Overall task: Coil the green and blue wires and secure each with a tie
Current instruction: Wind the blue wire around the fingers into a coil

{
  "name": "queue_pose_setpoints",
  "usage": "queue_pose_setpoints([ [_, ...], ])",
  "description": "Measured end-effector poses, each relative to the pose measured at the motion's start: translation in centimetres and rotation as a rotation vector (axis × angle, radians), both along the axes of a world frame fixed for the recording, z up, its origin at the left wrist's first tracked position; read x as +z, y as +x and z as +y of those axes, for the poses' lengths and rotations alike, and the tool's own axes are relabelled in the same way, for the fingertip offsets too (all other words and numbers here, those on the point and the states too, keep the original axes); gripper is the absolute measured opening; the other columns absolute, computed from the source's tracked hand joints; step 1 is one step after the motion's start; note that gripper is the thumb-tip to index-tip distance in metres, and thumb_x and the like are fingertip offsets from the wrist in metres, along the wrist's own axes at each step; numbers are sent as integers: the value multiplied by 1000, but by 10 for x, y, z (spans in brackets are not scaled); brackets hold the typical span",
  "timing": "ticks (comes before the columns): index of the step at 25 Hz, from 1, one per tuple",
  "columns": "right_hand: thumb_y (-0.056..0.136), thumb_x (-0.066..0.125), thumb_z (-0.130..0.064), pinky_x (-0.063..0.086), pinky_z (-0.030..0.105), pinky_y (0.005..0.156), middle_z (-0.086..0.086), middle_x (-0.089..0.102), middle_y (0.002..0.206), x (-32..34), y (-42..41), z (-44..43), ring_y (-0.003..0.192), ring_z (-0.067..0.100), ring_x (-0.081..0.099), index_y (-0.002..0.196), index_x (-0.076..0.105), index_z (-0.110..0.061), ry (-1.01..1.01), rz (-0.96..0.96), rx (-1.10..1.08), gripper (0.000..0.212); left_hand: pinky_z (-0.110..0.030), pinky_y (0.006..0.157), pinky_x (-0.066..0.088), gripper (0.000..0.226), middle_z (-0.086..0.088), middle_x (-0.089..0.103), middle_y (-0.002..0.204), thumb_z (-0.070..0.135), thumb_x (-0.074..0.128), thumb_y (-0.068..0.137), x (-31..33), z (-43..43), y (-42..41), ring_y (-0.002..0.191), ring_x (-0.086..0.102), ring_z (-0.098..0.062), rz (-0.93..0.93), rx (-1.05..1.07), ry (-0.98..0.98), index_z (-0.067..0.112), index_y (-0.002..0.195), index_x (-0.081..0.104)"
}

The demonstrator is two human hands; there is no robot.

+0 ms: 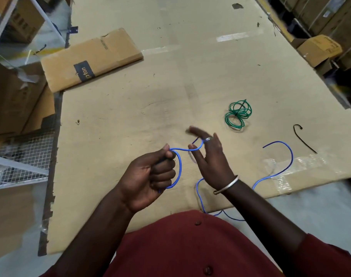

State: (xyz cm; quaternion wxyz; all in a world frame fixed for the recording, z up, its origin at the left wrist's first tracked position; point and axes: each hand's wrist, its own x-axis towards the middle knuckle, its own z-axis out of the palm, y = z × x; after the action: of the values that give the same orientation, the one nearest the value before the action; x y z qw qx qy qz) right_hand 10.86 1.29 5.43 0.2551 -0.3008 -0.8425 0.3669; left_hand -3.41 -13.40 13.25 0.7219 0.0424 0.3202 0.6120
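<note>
The left hand (150, 176) is curled into a fist, thumb and forefinger pinching the blue wire (179, 166) at the top of a single loop that hangs down past the knuckles. The likely slip, as I judge it, is here: the loop is only one turn and looks springy, so any slackening of that pinch could let it pop open and undo the start of the coil.

To its right, the right hand (210, 160) is open with fingers spread, and the wire passes between them near the ring rather than being gripped. Its fingertips are blurred. With no firm hold there, the next turn could come out uneven or twisted, and the long tail could snag at the cardboard sheet's (118, 120) near edge, where it drops out of sight before curving back onto the sheet at the right.

Further right, the green wire (238, 114) lies on the sheet as a small bundle cinched at its middle with a dark tie. A loose black tie (303, 137) lies well apart from both hands, an awkward reach while holding a coil.
</note>
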Motion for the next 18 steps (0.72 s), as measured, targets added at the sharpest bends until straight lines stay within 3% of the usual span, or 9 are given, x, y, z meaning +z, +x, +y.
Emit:
queue_pose_setpoints([
  [1,108,48,-25,38,53,114,-8,71,118,-2,-1,-1,115,12,65,130,60,-22,-52,-30,57,26,-24,45,9,42,9,16,57,31,38,109,2,-1,0,47,11,-7,5,5,14,15,83,66],
  [3,110,39,-29,52,48,87,-10,69,84,-5,3,-8,83,13,67,118,62,-26,-139,-137,195,24,-21,42,16,39,9,21,56,31,38,109,9,1,-5,45,16,-7,-20,104,73,12,93,69],
  [5,110,35,-34,52,45,75,-5,63,72,2,9,-21,70,15,62,123,57,-31,-145,-273,387,26,-16,44,39,35,11,50,60,28,40,108,17,5,-13,41,36,-3,-16,302,119,5,115,65],
  [7,110,34,-39,49,42,71,1,59,66,16,12,-37,65,17,57,131,54,-34,-133,-337,526,29,-21,73,60,42,-2,79,107,25,39,108,21,14,-20,65,70,-5,64,477,164,-1,137,55],
  [9,109,37,-42,45,39,67,1,52,59,37,13,-51,59,15,52,133,56,-33,-102,-370,594,31,-33,96,59,45,-10,71,134,24,35,111,18,23,-28,102,76,-17,187,567,227,-3,144,50],
  [12,106,46,-43,39,31,60,1,55,59,64,19,-53,54,11,48,114,65,-25,-203,-323,581,28,-47,109,50,39,-16,77,119,22,38,111,-3,29,-40,120,70,-30,696,553,119,-1,132,61],
  [14,106,49,-42,38,29,57,-1,52,59,75,24,-46,52,9,46,95,70,-21,-332,-269,495,31,-49,115,42,40,-10,82,103,20,39,112,-17,24,-39,132,62,-19,1100,364,37,14,104,78],
  [16,106,49,-40,38,28,54,-3,46,58,78,27,-39,50,7,42,87,69,-20,-482,-252,427,35,-48,115,40,50,-4,82,99,20,39,112,-26,19,-30,128,63,-8,1318,141,-26,12,79,75],
  [18,106,49,-39,43,33,52,4,48,64,80,30,-34,51,12,46,89,69,-23,-558,-304,420,31,-47,104,50,47,7,79,86,27,40,112,-37,13,-27,118,68,-6,1494,-36,-119,8,75,63],
])
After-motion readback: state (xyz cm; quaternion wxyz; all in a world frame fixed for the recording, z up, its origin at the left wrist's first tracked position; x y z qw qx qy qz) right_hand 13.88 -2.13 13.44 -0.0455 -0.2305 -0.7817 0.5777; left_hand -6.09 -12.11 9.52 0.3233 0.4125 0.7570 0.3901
